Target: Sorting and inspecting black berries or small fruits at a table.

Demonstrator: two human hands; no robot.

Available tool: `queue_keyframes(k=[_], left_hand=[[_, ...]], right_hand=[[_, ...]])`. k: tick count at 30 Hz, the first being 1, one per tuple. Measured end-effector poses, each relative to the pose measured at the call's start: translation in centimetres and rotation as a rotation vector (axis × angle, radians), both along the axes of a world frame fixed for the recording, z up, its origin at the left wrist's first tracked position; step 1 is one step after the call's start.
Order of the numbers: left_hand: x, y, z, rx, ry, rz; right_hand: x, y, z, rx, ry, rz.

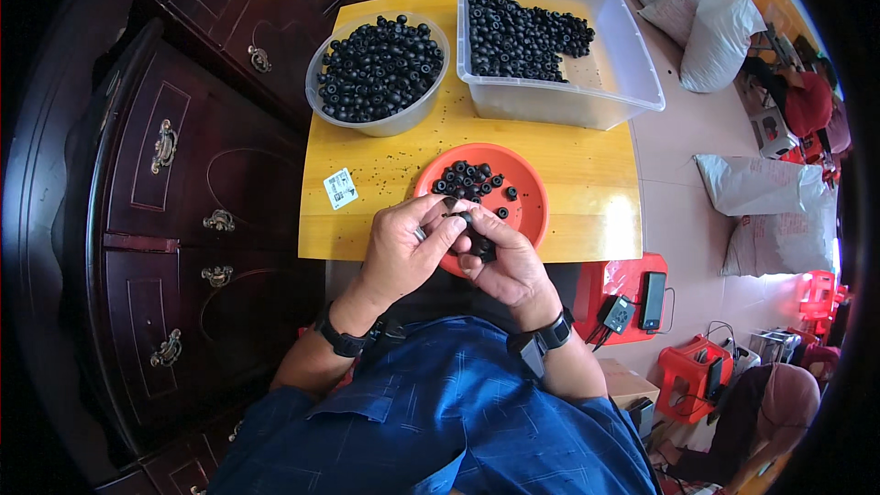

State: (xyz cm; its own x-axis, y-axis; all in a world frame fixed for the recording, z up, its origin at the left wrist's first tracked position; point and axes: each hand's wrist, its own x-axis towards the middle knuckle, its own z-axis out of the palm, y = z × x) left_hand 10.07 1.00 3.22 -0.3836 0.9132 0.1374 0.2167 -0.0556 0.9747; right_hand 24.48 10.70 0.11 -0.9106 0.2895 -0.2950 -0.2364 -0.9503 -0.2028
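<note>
My two hands meet over the near edge of an orange plate (535,197). My right hand (515,268) is closed around several small black round parts (481,248), partly hidden by the fingers. My left hand (396,243) pinches with thumb and forefinger against one of these parts; whether a small tool is also between its fingertips I cannot make out. More black hollow parts (469,181) lie in the plate, mostly at its far left, with a few loose ones toward the right.
On the yellow table (587,211) stand a round tub (403,119) and a rectangular clear bin (550,103), both holding many black parts. A white label (340,188) lies at left. Dark drawers (211,165) flank the left side; a red stool (632,312) with devices stands at right.
</note>
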Motion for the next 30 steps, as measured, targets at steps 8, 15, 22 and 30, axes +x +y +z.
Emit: queue_keyframes(k=[8, 15, 22, 30], left_hand=[[0.3, -0.6, 0.8, -0.024, -0.078, -0.036], [0.4, -0.7, 0.4, -0.012, -0.155, -0.096], [1.2, -0.9, 1.6, 0.036, 0.175, -0.047], [2.7, -0.7, 2.3, 0.272, 0.530, 0.090]], right_hand=[[-0.5, -0.3, -0.1, 0.184, 0.018, -0.015], [0.0, -0.2, 0.0, 0.339, -0.040, -0.009], [0.6, -0.3, 0.2, 0.439, -0.044, -0.055], [1.7, -1.3, 2.3, 0.521, -0.084, -0.160]])
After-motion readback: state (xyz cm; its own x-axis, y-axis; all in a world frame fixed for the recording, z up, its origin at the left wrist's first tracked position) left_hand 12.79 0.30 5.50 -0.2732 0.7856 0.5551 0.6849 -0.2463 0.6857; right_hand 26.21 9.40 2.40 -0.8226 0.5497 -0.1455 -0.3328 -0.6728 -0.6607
